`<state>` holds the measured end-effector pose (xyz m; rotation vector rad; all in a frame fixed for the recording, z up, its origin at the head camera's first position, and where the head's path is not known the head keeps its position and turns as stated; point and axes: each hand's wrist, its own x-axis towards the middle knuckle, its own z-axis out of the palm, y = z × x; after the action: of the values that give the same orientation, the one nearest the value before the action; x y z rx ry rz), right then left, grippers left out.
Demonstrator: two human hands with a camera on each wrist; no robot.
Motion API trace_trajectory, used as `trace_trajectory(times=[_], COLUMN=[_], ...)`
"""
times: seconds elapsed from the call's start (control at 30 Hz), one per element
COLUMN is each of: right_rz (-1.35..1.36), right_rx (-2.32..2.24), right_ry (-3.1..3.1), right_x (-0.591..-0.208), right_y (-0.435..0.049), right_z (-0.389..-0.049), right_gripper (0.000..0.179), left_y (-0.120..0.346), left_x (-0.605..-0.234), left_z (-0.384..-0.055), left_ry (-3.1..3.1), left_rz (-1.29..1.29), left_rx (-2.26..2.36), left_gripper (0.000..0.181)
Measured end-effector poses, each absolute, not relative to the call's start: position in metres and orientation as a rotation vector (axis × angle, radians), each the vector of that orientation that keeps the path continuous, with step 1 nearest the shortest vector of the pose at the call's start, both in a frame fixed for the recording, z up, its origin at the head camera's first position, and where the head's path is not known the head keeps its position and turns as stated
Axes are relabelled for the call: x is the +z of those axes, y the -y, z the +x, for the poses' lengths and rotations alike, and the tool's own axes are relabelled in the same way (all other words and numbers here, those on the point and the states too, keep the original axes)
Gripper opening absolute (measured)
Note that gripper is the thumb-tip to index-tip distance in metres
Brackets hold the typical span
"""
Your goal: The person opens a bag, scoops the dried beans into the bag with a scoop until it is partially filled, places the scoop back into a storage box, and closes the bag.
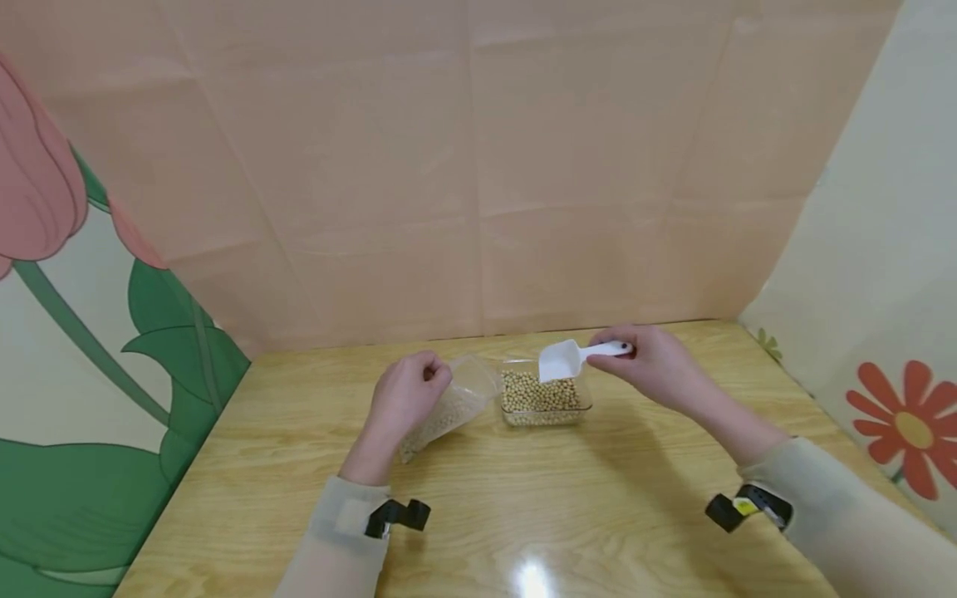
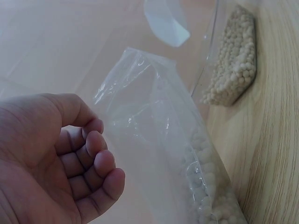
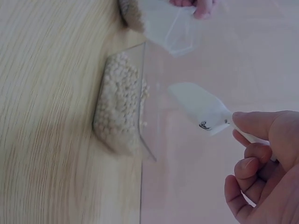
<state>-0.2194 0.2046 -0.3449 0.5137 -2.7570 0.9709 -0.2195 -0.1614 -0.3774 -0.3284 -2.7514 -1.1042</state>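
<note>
My left hand (image 1: 404, 396) pinches the edge of a clear plastic bag (image 2: 140, 107) between thumb and curled fingers. Pale soybeans (image 2: 205, 186) lie in the bag's lower part, which slants down to the table. My right hand (image 1: 661, 367) grips the handle of a white plastic scoop (image 1: 561, 361), with the thumb along it. The scoop's bowl hangs over a clear rectangular container (image 1: 549, 419), tilted toward the bag. Soybeans (image 3: 117, 102) fill much of that container. In the right wrist view a small dark mark shows near the scoop's handle.
The container and bag stand on a wood-grain table (image 1: 478, 507), the bag's open mouth close to the container's left side. Behind the table hangs a pink sheet (image 1: 478, 166). Walls with painted flowers (image 1: 914, 428) flank both sides.
</note>
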Motion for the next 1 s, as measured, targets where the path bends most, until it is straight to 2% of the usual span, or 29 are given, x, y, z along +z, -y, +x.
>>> trace_trajectory(times=[0.37, 1.0], right_rz=[0.518, 0.561], right_rx=[0.835, 0.677], right_ry=[2.850, 2.990], right_x=[-0.353, -0.351], right_y=[-0.217, -0.209], right_z=[-0.236, -0.253], right_gripper=[0.024, 0.023], left_y=[0.161, 0.163], left_x=[-0.377, -0.377], left_z=[-0.220, -0.220], left_ry=[2.756, 2.750], left_rz=[-0.325, -0.319], left_rx=[-1.103, -1.114], left_gripper=[0.022, 0.022])
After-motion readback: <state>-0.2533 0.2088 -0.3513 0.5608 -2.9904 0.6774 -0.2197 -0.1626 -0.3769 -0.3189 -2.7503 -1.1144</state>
